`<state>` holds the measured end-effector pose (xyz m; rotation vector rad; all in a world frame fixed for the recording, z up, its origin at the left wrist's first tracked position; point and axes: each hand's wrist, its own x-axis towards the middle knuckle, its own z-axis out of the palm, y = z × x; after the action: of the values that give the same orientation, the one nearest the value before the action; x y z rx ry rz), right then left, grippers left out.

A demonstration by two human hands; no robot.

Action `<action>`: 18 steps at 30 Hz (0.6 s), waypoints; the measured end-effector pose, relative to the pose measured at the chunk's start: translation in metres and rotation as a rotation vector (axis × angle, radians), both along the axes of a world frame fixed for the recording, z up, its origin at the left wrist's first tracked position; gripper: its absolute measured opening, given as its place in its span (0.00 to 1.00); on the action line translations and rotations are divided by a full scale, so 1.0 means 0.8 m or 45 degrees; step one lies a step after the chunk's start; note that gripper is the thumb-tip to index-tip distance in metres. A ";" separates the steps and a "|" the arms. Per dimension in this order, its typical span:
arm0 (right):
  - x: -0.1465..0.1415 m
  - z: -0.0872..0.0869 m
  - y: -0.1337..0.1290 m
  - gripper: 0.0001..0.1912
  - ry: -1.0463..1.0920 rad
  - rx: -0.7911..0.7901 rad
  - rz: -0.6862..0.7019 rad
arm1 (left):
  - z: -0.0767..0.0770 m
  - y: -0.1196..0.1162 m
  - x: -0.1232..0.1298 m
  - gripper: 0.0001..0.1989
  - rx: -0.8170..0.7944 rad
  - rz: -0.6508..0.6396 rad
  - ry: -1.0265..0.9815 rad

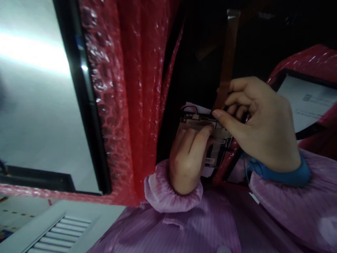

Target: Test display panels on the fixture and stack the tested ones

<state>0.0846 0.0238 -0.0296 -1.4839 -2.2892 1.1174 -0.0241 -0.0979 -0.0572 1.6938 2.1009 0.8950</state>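
My right hand (263, 123) is closed, its thumb and curled fingers at the lower end of a flat amber flex cable (228, 52). The cable runs upward over a dark surface to a pale end. Below it lies a small electronic assembly (210, 160) with a circuit board, clear tape, labels and thin red and black wires (191, 107). My left hand (188, 154) rests over this assembly with its fingers bent together and the index fingertip on the board. Whatever those fingers may hold is hidden. A blue wrist strap (284, 172) circles my right wrist.
Red bubble wrap (110, 105) lies left of the hands, under a large bright panel with a black frame (91, 105). At right, another framed panel with printed text (308, 100) sits in red wrap. A white louvred surface (63, 232) shows at lower left.
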 end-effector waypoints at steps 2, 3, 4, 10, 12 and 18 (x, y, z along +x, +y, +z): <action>0.000 0.000 0.000 0.15 -0.006 -0.003 -0.002 | 0.000 0.000 0.000 0.07 0.006 0.004 -0.005; 0.000 0.000 0.000 0.14 -0.006 -0.004 -0.004 | 0.000 0.000 0.001 0.07 0.004 0.006 -0.005; 0.000 0.000 0.000 0.14 -0.002 -0.004 -0.007 | -0.001 0.000 0.001 0.07 0.001 0.008 -0.004; 0.003 -0.004 -0.001 0.16 0.089 -0.028 -0.006 | -0.003 -0.002 0.002 0.09 0.030 0.014 0.021; 0.004 -0.007 -0.003 0.16 0.165 -0.034 -0.027 | -0.006 -0.003 0.003 0.11 0.034 0.007 0.054; 0.007 -0.014 -0.007 0.14 0.363 0.006 -0.145 | -0.019 -0.007 0.005 0.17 0.045 -0.034 0.247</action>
<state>0.0899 0.0183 -0.0406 -1.3363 -1.9900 1.2032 -0.0199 -0.1039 -0.0725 1.8907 2.1899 0.7928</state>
